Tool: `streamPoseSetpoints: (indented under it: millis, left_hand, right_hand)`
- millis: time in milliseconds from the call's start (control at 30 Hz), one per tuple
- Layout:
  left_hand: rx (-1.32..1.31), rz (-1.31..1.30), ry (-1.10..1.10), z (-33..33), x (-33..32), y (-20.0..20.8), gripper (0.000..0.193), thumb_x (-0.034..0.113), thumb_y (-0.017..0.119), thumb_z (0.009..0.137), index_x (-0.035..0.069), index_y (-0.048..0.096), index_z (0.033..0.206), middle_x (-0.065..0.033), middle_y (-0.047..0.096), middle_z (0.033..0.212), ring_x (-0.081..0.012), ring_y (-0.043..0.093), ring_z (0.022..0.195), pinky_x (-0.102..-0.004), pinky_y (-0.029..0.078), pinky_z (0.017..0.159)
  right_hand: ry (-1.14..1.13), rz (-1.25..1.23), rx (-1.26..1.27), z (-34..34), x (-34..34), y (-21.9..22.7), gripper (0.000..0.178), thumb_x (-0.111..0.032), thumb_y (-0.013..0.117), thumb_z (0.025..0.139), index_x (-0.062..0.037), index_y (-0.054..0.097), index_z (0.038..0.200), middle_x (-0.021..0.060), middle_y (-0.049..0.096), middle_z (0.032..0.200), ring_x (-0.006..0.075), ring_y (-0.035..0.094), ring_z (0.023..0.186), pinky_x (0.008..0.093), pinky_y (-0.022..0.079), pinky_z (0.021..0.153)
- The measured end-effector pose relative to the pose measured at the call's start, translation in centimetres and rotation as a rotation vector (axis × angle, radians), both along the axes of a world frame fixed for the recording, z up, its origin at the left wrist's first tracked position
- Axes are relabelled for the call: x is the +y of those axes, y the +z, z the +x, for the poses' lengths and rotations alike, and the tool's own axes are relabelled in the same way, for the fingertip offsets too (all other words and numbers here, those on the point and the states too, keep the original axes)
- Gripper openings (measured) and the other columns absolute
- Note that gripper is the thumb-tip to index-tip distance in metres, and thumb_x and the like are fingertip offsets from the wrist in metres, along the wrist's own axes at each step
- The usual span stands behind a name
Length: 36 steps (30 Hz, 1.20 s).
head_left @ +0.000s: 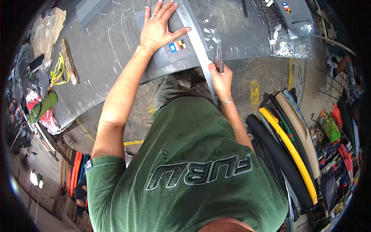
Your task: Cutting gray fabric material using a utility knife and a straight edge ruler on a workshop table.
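Note:
My left hand (160, 27) lies with fingers spread on a grey sheet (164, 58) at the table's near edge. Its thumb reaches onto a long metal ruler (198, 48), which slants across the sheet and past the edge toward my body. Just below the palm, a small patch of coloured flags (177, 46) shows on the sheet. Closed around a slim utility knife (219, 58), my right hand (221, 79) is at the table edge, right of the ruler, its thumb against the ruler's near part. The knife points away from me; its tip is hard to make out.
The dark, scratched worktable (104, 58) carries a yellow strap (59, 71) and a worn wooden piece (69, 62) at left. Another grey piece with a flag patch (295, 17) lies far right over clear plastic. Several material rolls, one yellow (288, 149), stand right of me.

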<state>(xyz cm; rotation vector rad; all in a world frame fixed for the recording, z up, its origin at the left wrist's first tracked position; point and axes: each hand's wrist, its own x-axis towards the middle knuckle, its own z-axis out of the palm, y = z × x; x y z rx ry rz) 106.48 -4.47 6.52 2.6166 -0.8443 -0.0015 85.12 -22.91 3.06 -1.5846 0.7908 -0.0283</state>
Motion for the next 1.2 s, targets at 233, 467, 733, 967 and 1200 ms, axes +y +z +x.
streamPoseSetpoints:
  millis: [233,467,733,967,1200]
  left_hand:
    - [0.019,-0.004,0.005,0.0,-0.3,0.5,0.096,0.061,0.079,0.075,0.002,0.052,0.146,-0.0194,0.051,0.151,-0.0404,0.035,0.149,-0.0585,0.018,0.125]
    - [-0.008,0.017,-0.004,0.4,-0.2,-0.5,0.095,0.06,0.079,0.075,0.003,0.052,0.145,-0.0194,0.051,0.15,-0.0402,0.034,0.15,-0.0592,0.018,0.124]
    - [-0.159,0.022,0.015,0.3,0.2,-2.5,0.097,0.076,0.07,0.076,0.013,0.053,0.148,-0.0052,0.047,0.157,-0.0305,0.031,0.153,-0.0604,0.015,0.125]
    - [-0.166,0.045,0.011,0.5,0.2,-2.6,0.098,0.077,0.07,0.075,0.015,0.053,0.149,-0.0042,0.046,0.158,-0.0296,0.03,0.153,-0.0584,0.013,0.126]
    - [-0.155,0.019,0.034,0.4,0.6,-2.4,0.097,0.076,0.07,0.075,0.016,0.054,0.149,-0.0029,0.047,0.158,-0.0286,0.031,0.153,-0.0584,0.014,0.126]
  right_hand:
    - [0.007,-0.016,0.025,0.0,-0.2,0.4,0.028,-0.021,0.08,0.09,-0.0013,0.064,0.077,-0.0079,0.051,0.068,0.0045,0.042,0.065,0.0264,0.039,0.055]
    - [0.0,0.019,-0.021,0.2,-0.3,0.0,0.028,-0.021,0.079,0.09,-0.0009,0.065,0.077,-0.0073,0.054,0.068,0.0041,0.043,0.064,0.0264,0.039,0.055]
    - [-0.015,0.034,0.01,0.1,-0.1,-1.3,0.027,-0.021,0.08,0.088,0.0037,0.071,0.088,-0.0027,0.062,0.068,0.0054,0.05,0.066,0.0281,0.047,0.061]
    - [-0.034,0.155,-0.064,-0.2,-0.1,-4.1,0.023,-0.019,0.077,0.093,0.0022,0.07,0.088,0.0006,0.067,0.073,0.0067,0.056,0.061,0.0269,0.046,0.054]
    - [-0.004,0.08,-0.014,-0.1,-0.2,-1.8,0.026,-0.022,0.08,0.088,0.0035,0.072,0.09,-0.0022,0.064,0.069,0.0056,0.052,0.066,0.0282,0.048,0.061]
